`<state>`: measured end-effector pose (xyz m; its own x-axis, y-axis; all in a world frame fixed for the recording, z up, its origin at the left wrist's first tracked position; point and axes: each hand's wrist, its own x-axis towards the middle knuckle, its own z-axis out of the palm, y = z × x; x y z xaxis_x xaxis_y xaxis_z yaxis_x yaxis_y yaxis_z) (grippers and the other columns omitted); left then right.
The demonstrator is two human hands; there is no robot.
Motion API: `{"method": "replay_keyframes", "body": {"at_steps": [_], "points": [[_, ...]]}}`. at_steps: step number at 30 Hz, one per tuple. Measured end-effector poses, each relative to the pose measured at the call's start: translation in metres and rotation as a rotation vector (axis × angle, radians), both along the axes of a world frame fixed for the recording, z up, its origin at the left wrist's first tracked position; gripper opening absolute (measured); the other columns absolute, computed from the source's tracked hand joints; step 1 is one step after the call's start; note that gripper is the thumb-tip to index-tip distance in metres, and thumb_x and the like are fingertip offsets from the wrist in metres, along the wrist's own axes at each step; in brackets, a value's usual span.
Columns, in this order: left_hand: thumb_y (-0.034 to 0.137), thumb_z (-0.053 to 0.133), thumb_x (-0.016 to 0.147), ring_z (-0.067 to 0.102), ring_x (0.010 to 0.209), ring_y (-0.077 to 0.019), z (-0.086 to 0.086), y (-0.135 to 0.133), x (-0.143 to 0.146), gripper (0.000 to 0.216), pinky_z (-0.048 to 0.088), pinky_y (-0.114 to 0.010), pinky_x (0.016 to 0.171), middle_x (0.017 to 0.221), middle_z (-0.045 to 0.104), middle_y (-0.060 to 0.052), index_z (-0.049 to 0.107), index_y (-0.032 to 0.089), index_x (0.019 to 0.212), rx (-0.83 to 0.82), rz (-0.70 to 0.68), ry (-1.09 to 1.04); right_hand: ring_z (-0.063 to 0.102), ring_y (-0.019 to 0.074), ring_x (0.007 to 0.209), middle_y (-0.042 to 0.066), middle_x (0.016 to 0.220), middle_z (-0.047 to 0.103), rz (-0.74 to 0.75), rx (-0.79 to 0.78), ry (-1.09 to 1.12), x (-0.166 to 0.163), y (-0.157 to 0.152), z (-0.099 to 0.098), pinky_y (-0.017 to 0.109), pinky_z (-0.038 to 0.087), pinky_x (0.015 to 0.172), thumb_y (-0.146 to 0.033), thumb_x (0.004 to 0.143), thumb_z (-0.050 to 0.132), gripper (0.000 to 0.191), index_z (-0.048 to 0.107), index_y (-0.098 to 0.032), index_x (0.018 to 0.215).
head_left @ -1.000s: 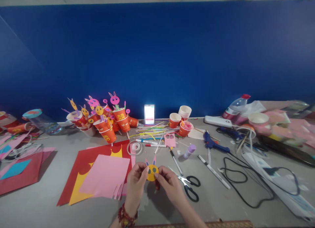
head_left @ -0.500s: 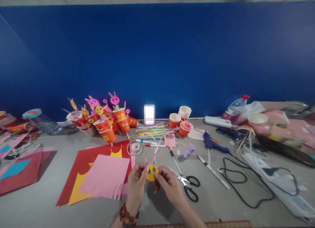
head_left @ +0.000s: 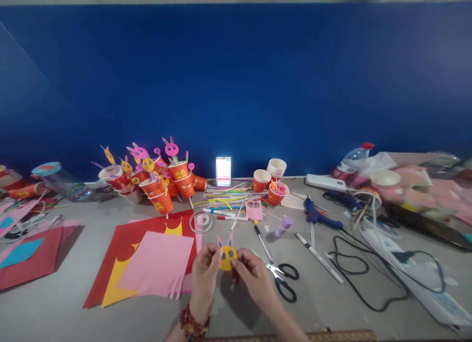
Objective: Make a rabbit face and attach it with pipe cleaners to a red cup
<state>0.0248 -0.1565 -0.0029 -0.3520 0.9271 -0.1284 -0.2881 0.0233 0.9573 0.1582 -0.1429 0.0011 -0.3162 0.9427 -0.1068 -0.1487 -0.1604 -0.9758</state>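
1. In the head view, the yellow bunny face (head_left: pixel 228 264) is up over the near middle of the table (head_left: pixel 147 327), between the two hands.
2. The left hand (head_left: pixel 204 273) pinches its left edge, and the right hand (head_left: pixel 255 277) pinches its right edge. The fingers of both hands are grasping it.
3. To hold it well, I think both hands should squeeze softly, because it looks like paper and could bend. The thumbs should press only the edges, not the big eyes (head_left: pixel 232 255). The ears (head_left: pixel 231 239) look thin, so it is best to leave them free.
4. The scissors (head_left: pixel 283 281) lie just right of the right hand, so that arm should be careful.
5. On the far left, red cups (head_left: pixel 161 202) lean in a bunch, and animal faces on sticks (head_left: pixel 171 150) poke out.
6. Far and a bit right, one small cup (head_left: pixel 276 198) has pink bits in it. Behind it is a stack of cups (head_left: pixel 277 167).
7. A clear jar (head_left: pixel 66 183) with a blue lid (head_left: pixel 50 169) lies tipped over at the far left. I cannot tell what is inside.
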Motion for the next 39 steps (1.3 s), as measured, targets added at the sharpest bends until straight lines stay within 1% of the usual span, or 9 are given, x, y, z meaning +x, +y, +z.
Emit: {"method": "replay_keyframes", "body": {"at_steps": [6,16,22,25,27,29,32,34,39], "points": [[0.047,0.079,0.071,0.057,0.061,-0.0140,0.002,0.000,0.001,0.035,0.048,-0.024,0.059,0.067,0.062,0.000,0.062,0.017,0.073,-0.009,-0.013,-0.033,0.051,0.0120,0.048,-0.003,0.056,0.055,-0.011,0.003,-0.011,0.000,0.000,0.000,0.024,0.046,0.049,-0.061,0.080,0.067,0.046,0.052,-0.020,0.067],[0.042,0.080,0.073,0.064,0.072,-0.0169,0.006,-0.003,0.001,0.030,0.052,-0.026,0.068,0.078,0.070,-0.003,0.070,0.016,0.083,0.030,-0.011,-0.050,0.050,0.0122,0.047,-0.003,0.055,0.055,-0.020,0.005,0.000,0.000,0.001,-0.002,0.025,0.045,0.049,-0.059,0.081,0.067,0.044,0.052,-0.020,0.067],[0.047,0.078,0.074,0.070,0.086,-0.0228,0.001,-0.007,0.000,0.037,0.056,-0.031,0.077,0.095,0.074,-0.009,0.074,0.016,0.093,-0.035,0.048,-0.124,0.052,0.0126,0.049,-0.003,0.059,0.057,-0.032,-0.020,0.011,0.000,0.000,-0.004,0.025,0.047,0.048,-0.059,0.080,0.068,0.043,0.053,-0.020,0.069],[0.048,0.075,0.077,0.069,0.093,-0.0241,-0.002,-0.007,-0.001,0.038,0.056,-0.033,0.082,0.103,0.073,-0.010,0.074,0.016,0.098,-0.036,0.043,-0.155,0.053,0.0126,0.048,-0.002,0.060,0.058,-0.044,-0.034,0.010,0.000,0.000,-0.005,0.025,0.047,0.047,-0.061,0.078,0.069,0.045,0.053,-0.020,0.071],[0.048,0.074,0.077,0.069,0.095,-0.0240,-0.001,-0.007,-0.002,0.038,0.055,-0.033,0.083,0.107,0.072,-0.009,0.073,0.017,0.101,-0.031,0.035,-0.153,0.053,0.0124,0.047,-0.002,0.059,0.058,-0.049,-0.037,0.009,0.000,0.000,-0.007,0.025,0.048,0.047,-0.062,0.078,0.069,0.046,0.053,-0.020,0.071],[0.047,0.075,0.077,0.069,0.094,-0.0234,0.001,-0.007,-0.002,0.039,0.055,-0.031,0.080,0.107,0.072,-0.008,0.072,0.018,0.102,-0.029,0.029,-0.132,0.053,0.0124,0.047,-0.003,0.059,0.057,-0.046,-0.034,0.004,0.001,0.000,-0.008,0.025,0.048,0.047,-0.062,0.078,0.068,0.046,0.052,-0.020,0.071],[0.047,0.076,0.076,0.068,0.086,-0.0208,0.006,-0.008,-0.003,0.037,0.054,-0.028,0.076,0.096,0.073,-0.006,0.071,0.019,0.100,-0.028,0.020,-0.071,0.053,0.0124,0.048,-0.003,0.058,0.057,-0.040,-0.027,0.002,0.000,0.000,-0.008,0.025,0.047,0.048,-0.062,0.079,0.068,0.045,0.052,-0.020,0.070],[0.046,0.078,0.074,0.067,0.083,-0.0197,0.010,-0.007,-0.003,0.036,0.053,-0.027,0.075,0.089,0.072,-0.005,0.070,0.018,0.096,-0.008,0.021,-0.037,0.052,0.0123,0.047,-0.003,0.058,0.057,-0.032,-0.019,0.000,0.000,0.000,-0.007,0.025,0.046,0.048,-0.061,0.079,0.068,0.045,0.052,-0.020,0.069],[0.044,0.082,0.069,0.066,0.084,-0.0203,0.015,-0.004,-0.001,0.038,0.052,-0.029,0.075,0.088,0.069,-0.006,0.067,0.018,0.093,0.029,0.038,-0.038,0.051,0.0123,0.048,-0.004,0.055,0.056,-0.012,-0.004,0.005,-0.001,-0.001,-0.004,0.025,0.045,0.049,-0.061,0.080,0.067,0.045,0.052,-0.020,0.068]]}}
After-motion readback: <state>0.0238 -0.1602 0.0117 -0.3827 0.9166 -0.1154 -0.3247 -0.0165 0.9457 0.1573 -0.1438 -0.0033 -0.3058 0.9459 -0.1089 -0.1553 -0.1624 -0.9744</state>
